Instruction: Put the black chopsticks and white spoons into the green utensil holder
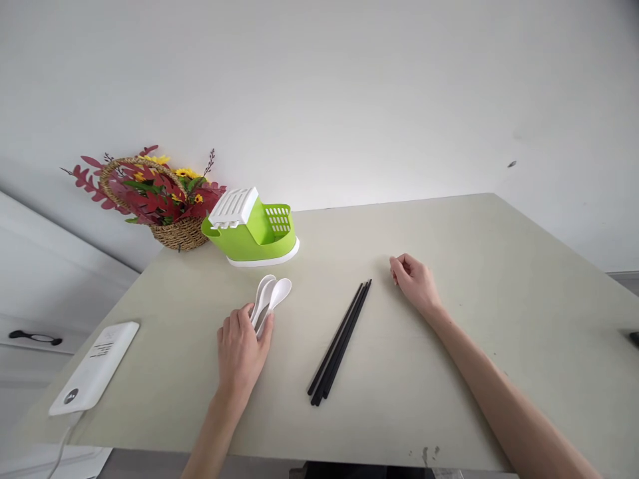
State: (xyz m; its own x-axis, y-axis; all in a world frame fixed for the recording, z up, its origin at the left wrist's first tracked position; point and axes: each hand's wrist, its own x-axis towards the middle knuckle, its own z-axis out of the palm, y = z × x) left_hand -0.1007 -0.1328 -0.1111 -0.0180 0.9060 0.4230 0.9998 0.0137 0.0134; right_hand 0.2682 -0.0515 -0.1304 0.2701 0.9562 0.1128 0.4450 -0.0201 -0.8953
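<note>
Three white spoons (278,291) lie bunched together in front of a green utensil holder (254,241) with a white slotted top. My left hand (243,346) is closed around their handles, thumb on the right side and fingers on the left; the handle ends are hidden under the palm. Several black chopsticks (342,342) lie side by side on the table, slanting between my two hands. To their right, my right hand (413,281) rests on the table with its fingers curled in, and nothing shows in it.
A wicker basket (180,234) of red and yellow artificial flowers stands at the back left, against the holder. On the left side of the table (449,399) lies a white power strip-like device (100,366) with a cable. A wall rises behind the table.
</note>
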